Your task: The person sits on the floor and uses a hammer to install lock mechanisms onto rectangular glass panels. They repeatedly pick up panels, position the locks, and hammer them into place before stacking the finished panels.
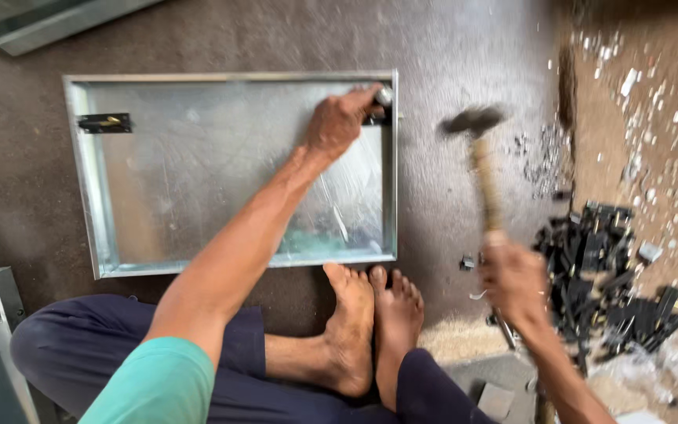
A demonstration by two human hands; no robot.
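On a dusty brown floor [472, 63], the left hand [337, 122] pinches a small metal piece [384, 96] against the metal tray [233, 76]'s far corner. The right hand [514, 281] fully grips a blurred hammer [480, 157]. Black hardware [606, 283] piles nearby.

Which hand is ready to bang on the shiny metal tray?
The right hand. It grips the wooden-handled hammer, raised beside the shallow galvanised metal tray. The left hand is busy steadying a small metal piece at the tray's corner.
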